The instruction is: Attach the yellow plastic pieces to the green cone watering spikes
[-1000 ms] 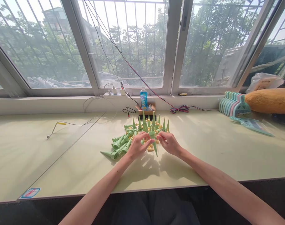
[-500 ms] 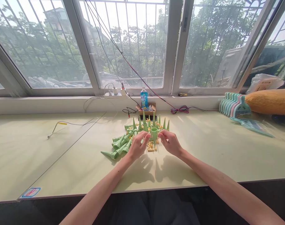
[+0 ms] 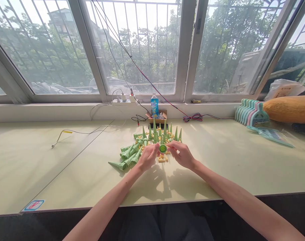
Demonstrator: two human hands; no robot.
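A hollow green plant watering spike is held between my hands, its round open end facing me. My left hand is closed on its left side. On the right side, the fingertips of my right hand pinch at the rim; whether a small part is also between them I cannot make out. Behind and left of my hands, several more green spikes lie on their sides, while others stand point up. Small yellow valve-like pieces are scattered among and in front of them.
Behind the pile stands a small open carton beside a blue bottle. A coiled cable and a thin wire lie on the table. Pastel plastic pieces stand at the right, near an orange cushion-like roll.
The green spike has tipped from point-down to having its open end toward me. My right fingers have moved left onto its rim, and my left fingers are now against it.
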